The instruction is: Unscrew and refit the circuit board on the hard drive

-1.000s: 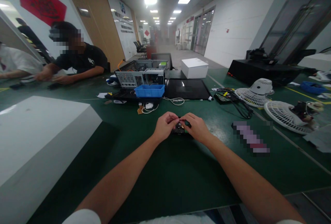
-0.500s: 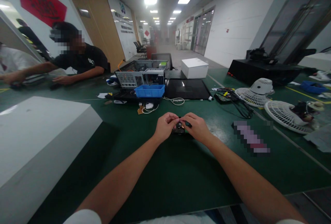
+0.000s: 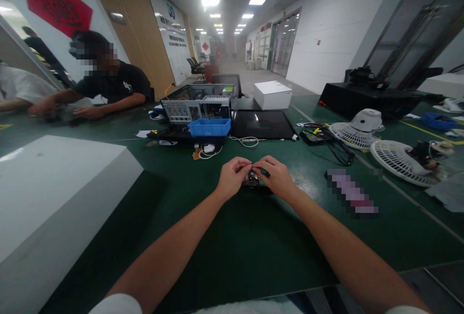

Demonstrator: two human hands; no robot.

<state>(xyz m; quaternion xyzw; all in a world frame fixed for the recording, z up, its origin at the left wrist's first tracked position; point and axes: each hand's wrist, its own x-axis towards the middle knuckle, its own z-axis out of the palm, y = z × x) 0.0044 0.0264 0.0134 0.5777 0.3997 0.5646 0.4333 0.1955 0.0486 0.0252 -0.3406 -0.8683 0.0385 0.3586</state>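
Observation:
A small dark device with a green circuit board (image 3: 256,182) lies on the green tabletop in front of me. Over its far side, my left hand (image 3: 232,176) is closed in a pinch, its thumb against the fingertips. My right hand (image 3: 276,176) pinches from the other side, and the two sets of fingertips meet above the device. A short dark piece (image 3: 265,172) shows under the right fingers; its kind cannot be made out. Whatever is between the fingertips is too small to see, and the hands cover much of the device.
Beyond my hands stand a blue bin (image 3: 210,127), an opened computer case (image 3: 197,103) and a flat black panel (image 3: 264,125). White fan parts (image 3: 357,130) and a pixelated object (image 3: 351,192) lie to the right. A large white box (image 3: 65,193) takes up the left. Another person (image 3: 112,82) works at far left.
My hands stay at the same spot, with only slight finger movement over the device. At far left, the other person's outstretched hand has drawn back toward their other hand.

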